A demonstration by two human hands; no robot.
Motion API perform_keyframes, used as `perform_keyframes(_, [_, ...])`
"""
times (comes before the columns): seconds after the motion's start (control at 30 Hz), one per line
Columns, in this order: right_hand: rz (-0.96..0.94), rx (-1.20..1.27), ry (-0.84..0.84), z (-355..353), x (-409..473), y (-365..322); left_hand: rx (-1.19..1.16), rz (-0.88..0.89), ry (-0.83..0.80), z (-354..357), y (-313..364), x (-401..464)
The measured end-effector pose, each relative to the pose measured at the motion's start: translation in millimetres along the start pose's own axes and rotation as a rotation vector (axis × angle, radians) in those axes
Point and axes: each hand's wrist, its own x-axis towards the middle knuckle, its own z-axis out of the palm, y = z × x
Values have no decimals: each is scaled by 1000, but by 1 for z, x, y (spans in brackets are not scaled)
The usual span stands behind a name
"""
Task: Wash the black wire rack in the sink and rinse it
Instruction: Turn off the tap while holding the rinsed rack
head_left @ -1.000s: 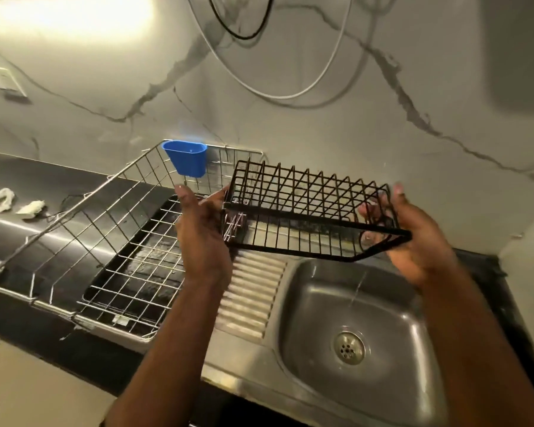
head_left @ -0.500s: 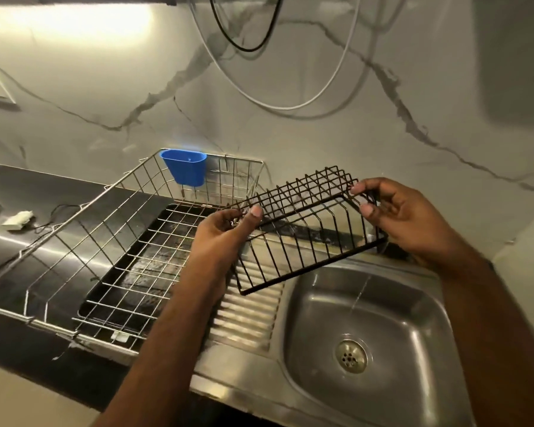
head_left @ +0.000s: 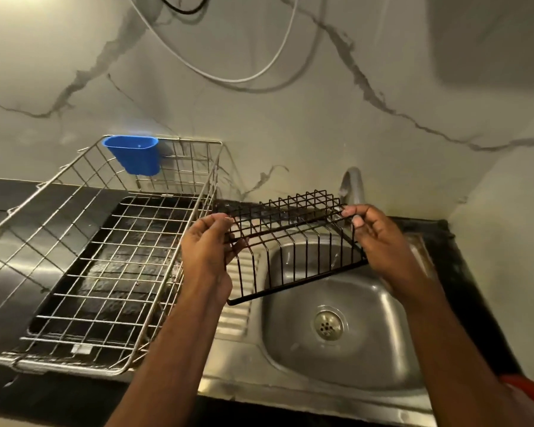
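Left hand (head_left: 208, 251) grips the left end of the black wire rack (head_left: 293, 241), fingers curled over its top wire. Right hand (head_left: 379, 241) pinches the right end. Rack held tilted in the air above the stainless steel sink basin (head_left: 361, 359), under the grey tap (head_left: 353, 186); whether water runs cannot be told. Left of the sink stands a silver wire dish basket (head_left: 105, 272) carrying a blue plastic cup (head_left: 133, 154).

Your single head-worn camera looks forward and steeply down, close over your left hand (head_left: 205, 251) and right hand (head_left: 383, 245). The sink (head_left: 367, 359) lies beneath them, the silver dish basket (head_left: 84, 272) left of your left hand, the marble wall (head_left: 290, 127) beyond both.
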Motion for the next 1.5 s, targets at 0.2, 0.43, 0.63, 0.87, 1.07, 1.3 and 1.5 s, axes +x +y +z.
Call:
perform_keyframes(0.2, [26, 51, -6, -1, -8, 12, -14, -18, 77, 4, -17, 1])
perform_keyframes(0.43, [177, 76, 70, 13, 2, 59, 70, -54, 124, 6, -48, 13])
perform_keyframes(0.63, [362, 109, 202, 20, 45, 100, 151, -46, 125, 12, -62, 36])
perform_keyframes(0.87, [420, -159, 304, 19, 120, 151, 192, -73, 112, 27, -74, 61])
perform_keyframes(1.07, [213, -258, 37, 26, 167, 168, 201, -99, 102, 35, -82, 71])
perform_keyframes(1.3, [407, 83, 169, 19, 168, 180, 209, -121, 83, 38, -87, 72])
perform_keyframes(1.5, [431, 96, 315, 17, 151, 157, 200, -108, 70, 40, -79, 60])
